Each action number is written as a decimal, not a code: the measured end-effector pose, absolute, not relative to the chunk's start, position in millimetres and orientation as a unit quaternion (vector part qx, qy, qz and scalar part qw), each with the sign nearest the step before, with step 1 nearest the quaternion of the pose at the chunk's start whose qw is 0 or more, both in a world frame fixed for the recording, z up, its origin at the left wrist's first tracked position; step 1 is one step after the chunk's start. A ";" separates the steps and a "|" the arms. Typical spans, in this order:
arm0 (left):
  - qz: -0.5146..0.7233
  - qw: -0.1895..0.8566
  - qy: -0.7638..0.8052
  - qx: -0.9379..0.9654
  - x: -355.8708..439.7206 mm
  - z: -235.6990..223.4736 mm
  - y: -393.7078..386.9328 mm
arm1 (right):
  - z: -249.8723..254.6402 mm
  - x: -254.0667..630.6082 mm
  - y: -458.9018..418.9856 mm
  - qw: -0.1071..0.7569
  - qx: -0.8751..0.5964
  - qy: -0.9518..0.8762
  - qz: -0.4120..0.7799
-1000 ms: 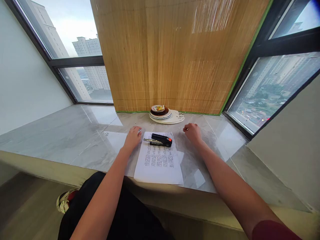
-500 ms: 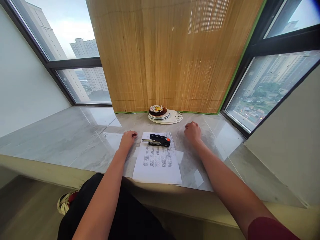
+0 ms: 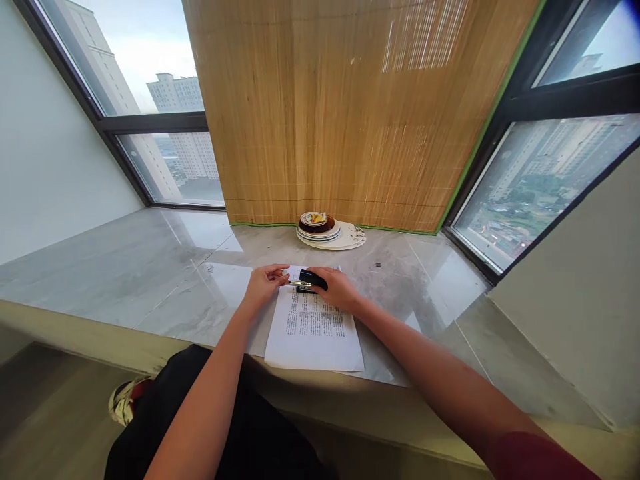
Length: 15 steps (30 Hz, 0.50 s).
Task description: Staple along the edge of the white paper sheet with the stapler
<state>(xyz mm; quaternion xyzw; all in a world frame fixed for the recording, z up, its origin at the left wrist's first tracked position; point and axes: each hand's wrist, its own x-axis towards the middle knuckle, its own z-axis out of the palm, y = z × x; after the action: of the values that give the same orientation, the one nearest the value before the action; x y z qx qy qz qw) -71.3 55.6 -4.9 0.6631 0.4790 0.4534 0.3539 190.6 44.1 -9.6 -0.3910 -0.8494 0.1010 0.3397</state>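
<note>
A black stapler (image 3: 314,278) lies on a printed sheet of paper (image 3: 315,347), its metal rail sticking out to the left. My right hand (image 3: 338,287) is wrapped round the stapler's right end and hides the orange part there. At the tip of the rail, the thumb and fingers of my left hand (image 3: 265,283) are pinched together against the metal. Anything small between those fingertips is too fine to make out. On the counter to the right, two small dark strips (image 3: 378,265) lie side by side.
Behind the paper, a stack of plates (image 3: 320,235) stands on an oval white board (image 3: 353,235). A bamboo blind (image 3: 325,133) hangs at the back of the grey marble-look ledge (image 3: 190,300). Windows flank it, and the ledge's front edge runs just beyond the paper.
My right hand has come left from the bare counter onto the stapler, uncovering the dark strips. My left hand has moved slightly right to the rail's tip.
</note>
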 end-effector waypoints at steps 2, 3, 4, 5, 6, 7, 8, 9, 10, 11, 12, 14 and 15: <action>0.445 0.336 0.477 0.679 -66.8 -1.6 53.4 | -10.9 192.7 46.1 0.336 -0.390 -0.851 0.103; 0.439 0.322 0.479 0.688 -65.2 0.1 52.6 | -11.1 193.1 46.5 0.335 -0.390 -0.851 0.104; 0.432 0.307 0.482 0.698 -64.1 1.8 51.8 | -11.3 193.1 46.7 0.334 -0.389 -0.852 0.104; 0.424 0.291 0.484 0.709 -63.3 3.4 50.9 | -11.4 192.8 46.6 0.333 -0.388 -0.853 0.105; 0.415 0.275 0.484 0.719 -62.7 4.9 49.9 | -11.5 192.4 46.4 0.332 -0.387 -0.854 0.105; 0.407 0.261 0.483 0.730 -62.1 6.0 48.9 | -11.6 191.9 46.3 0.332 -0.386 -0.854 0.105; 0.399 0.250 0.481 0.740 -61.6 6.7 47.9 | -11.7 191.6 46.2 0.332 -0.386 -0.854 0.105; 0.392 0.242 0.479 0.748 -61.0 7.0 47.1 | -11.8 191.4 46.2 0.332 -0.385 -0.855 0.105; 0.385 0.235 0.478 0.754 -60.5 6.9 46.4 | -11.9 191.3 46.2 0.332 -0.385 -0.855 0.105; 0.379 0.229 0.478 0.759 -60.0 6.5 46.0 | -12.1 191.4 46.4 0.332 -0.384 -0.855 0.105; 0.372 0.226 0.479 0.763 -59.7 5.9 45.8 | -12.2 191.6 46.6 0.332 -0.383 -0.855 0.104; 0.357 0.223 0.479 0.770 -59.6 4.6 45.9 | -12.6 192.1 47.1 0.334 -0.381 -0.856 0.104; 0.350 0.223 0.478 0.774 -59.7 4.2 46.0 | -12.8 192.3 47.4 0.334 -0.379 -0.856 0.105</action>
<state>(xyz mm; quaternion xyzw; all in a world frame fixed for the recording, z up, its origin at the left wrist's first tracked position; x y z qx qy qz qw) -59.7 46.0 4.2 0.7740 0.4781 0.3504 0.2226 192.3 47.4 -12.8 -0.3795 -0.8563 0.1046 0.3344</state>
